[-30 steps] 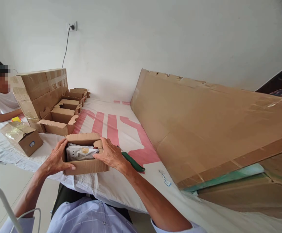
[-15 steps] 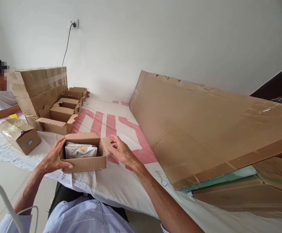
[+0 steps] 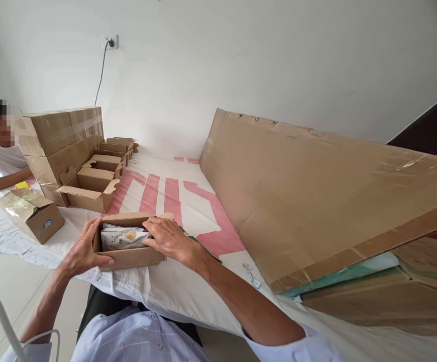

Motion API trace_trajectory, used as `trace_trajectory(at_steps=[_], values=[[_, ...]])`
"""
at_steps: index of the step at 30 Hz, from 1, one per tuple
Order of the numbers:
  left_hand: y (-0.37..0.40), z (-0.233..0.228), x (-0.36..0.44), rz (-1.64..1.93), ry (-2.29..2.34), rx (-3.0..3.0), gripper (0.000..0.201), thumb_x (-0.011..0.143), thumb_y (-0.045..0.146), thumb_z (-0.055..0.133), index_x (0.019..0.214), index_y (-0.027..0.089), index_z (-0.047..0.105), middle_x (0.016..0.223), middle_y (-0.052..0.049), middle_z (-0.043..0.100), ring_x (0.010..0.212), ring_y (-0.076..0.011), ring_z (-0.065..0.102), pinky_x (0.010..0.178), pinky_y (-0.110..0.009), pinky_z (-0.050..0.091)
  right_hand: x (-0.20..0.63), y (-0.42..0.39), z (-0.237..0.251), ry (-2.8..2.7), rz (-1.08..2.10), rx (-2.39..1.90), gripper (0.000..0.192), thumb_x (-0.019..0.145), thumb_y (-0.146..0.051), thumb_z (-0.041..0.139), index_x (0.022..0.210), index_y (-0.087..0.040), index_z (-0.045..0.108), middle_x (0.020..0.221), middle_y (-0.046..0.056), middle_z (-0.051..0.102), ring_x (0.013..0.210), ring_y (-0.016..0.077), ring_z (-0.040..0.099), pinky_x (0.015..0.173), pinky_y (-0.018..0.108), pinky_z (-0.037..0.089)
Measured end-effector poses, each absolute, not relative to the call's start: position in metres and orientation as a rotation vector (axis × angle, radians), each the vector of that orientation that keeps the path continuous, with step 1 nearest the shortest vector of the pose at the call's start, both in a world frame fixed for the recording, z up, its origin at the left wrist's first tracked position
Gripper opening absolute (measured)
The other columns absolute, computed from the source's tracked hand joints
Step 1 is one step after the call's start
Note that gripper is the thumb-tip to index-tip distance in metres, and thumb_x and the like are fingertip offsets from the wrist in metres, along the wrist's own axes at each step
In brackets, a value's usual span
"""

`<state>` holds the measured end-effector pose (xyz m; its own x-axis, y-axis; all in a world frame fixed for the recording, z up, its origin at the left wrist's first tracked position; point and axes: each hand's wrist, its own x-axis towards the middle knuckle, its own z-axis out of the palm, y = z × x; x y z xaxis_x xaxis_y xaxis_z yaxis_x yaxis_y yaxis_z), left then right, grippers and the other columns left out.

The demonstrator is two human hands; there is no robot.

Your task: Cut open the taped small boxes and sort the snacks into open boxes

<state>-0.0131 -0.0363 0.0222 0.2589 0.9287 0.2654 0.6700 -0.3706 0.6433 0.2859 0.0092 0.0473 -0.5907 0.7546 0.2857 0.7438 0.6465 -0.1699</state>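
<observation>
The box (image 3: 133,259) is matt cardboard, the sheet (image 3: 188,289) cloth.

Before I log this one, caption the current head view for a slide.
Left hand holds an open cardboard box containing a printed packet, right hand at the box's opposite end.

Wall socket (image 3: 115,40) with black cable (image 3: 101,73) plugged in: upper left. Large cardboard panel (image 3: 316,201): right side. Curved tube (image 3: 9,329): lower left.

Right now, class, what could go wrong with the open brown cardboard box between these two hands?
The right hand reaches over the open brown cardboard box, so it might crease the white printed packet inside. The box sits near the front edge of the pink-patterned white cloth, so a pull could tip it off.
</observation>
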Motion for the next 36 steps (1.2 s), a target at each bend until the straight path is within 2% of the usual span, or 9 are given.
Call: trace_trajectory(at_steps=[3,7,11,14,21,26,30,33,36], values=[[-0.039,0.022,-0.012,0.888,1.442,2.118,0.122,0.068,0.057,0.091,0.169,0.027,0.031,0.165,-0.016,0.04,0.152,-0.0437,0.043,0.127,-0.06,0.038,0.275,0.018,0.046,-2.625,0.097,-1.353,0.017,0.081,-0.012,0.083,0.076,-0.02,0.068,0.088,0.01,0.074,0.09,0.0279,0.069,0.082,0.037,0.046],[-0.038,0.017,-0.014,0.905,1.429,2.135,0.123,0.068,0.056,0.091,0.17,0.027,0.029,0.168,-0.016,0.038,0.153,-0.0436,0.042,0.128,-0.06,0.037,0.273,0.023,0.052,-2.631,0.24,-1.356,0.027,0.086,-0.012,0.074,0.063,-0.021,0.062,0.074,0.005,0.07,0.077,0.0227,0.065,0.071,0.034,0.04],[-0.037,0.015,-0.014,0.911,1.457,2.144,0.123,0.068,0.055,0.092,0.169,0.026,0.029,0.167,-0.016,0.039,0.153,-0.0428,0.042,0.128,-0.059,0.037,0.278,0.02,0.062,-2.336,0.668,-1.189,0.018,0.093,-0.021,0.062,0.075,-0.022,0.067,0.081,0.001,0.071,0.075,0.0176,0.061,0.068,0.031,0.038],[-0.036,0.016,-0.012,0.901,1.484,2.126,0.124,0.066,0.055,0.093,0.168,0.025,0.03,0.167,-0.016,0.041,0.154,-0.0431,0.042,0.129,-0.059,0.036,0.28,0.022,0.065,-2.104,0.897,-1.091,0.023,0.094,-0.036,0.058,0.076,-0.022,0.064,0.071,-0.002,0.06,0.068,0.0156,0.052,0.064,0.029,0.037],[-0.038,0.021,-0.014,0.865,1.545,2.097,0.13,0.067,0.061,0.092,0.172,0.025,0.024,0.173,-0.02,0.037,0.159,-0.0471,0.036,0.129,-0.064,0.032,0.288,0.036,0.079,-1.823,0.989,-0.955,0.034,0.087,-0.052,0.06,0.07,-0.023,0.053,0.067,-0.004,0.049,0.065,0.0141,0.043,0.062,0.028,0.037],[-0.038,0.029,-0.024,0.864,1.657,2.121,0.103,0.089,0.065,0.074,0.171,0.025,0.027,0.174,-0.021,0.037,0.16,-0.0449,0.035,0.128,-0.064,0.032,0.298,0.046,0.082,-1.673,0.952,-0.922,0.038,0.088,-0.055,0.064,0.071,-0.022,0.056,0.066,-0.004,0.049,0.064,0.0132,0.041,0.061,0.028,0.036],[-0.033,0.048,-0.019,1.033,1.73,2.361,0.093,0.093,0.044,0.073,0.172,0.029,0.026,0.174,-0.019,0.037,0.158,-0.0428,0.04,0.122,-0.063,0.041,0.296,0.059,0.078,-1.467,1.06,-0.877,0.038,0.082,-0.056,0.073,0.07,-0.022,0.059,0.063,-0.005,0.052,0.06,0.0122,0.044,0.058,0.027,0.035],[-0.025,0.065,-0.01,1.104,1.733,2.622,0.079,0.091,0.026,0.071,0.165,0.03,0.043,0.175,-0.017,0.036,0.16,-0.0436,0.037,0.122,-0.063,0.038,0.288,0.067,0.076,-1.23,1.282,-0.852,0.039,0.07,-0.051,0.084,0.067,-0.022,0.059,0.064,-0.004,0.058,0.061,0.0121,0.049,0.057,0.026,0.039],[-0.012,0.078,-0.004,1.147,1.525,2.704,0.056,0.094,0.032,0.071,0.149,0.027,0.062,0.165,-0.016,0.053,0.155,-0.0422,0.044,0.121,-0.058,0.039,0.282,0.072,0.072,-1.109,1.491,-0.853,0.036,0.066,-0.043,0.087,0.066,-0.021,0.059,0.063,-0.003,0.061,0.058,0.0118,0.051,0.053,0.025,0.041]])
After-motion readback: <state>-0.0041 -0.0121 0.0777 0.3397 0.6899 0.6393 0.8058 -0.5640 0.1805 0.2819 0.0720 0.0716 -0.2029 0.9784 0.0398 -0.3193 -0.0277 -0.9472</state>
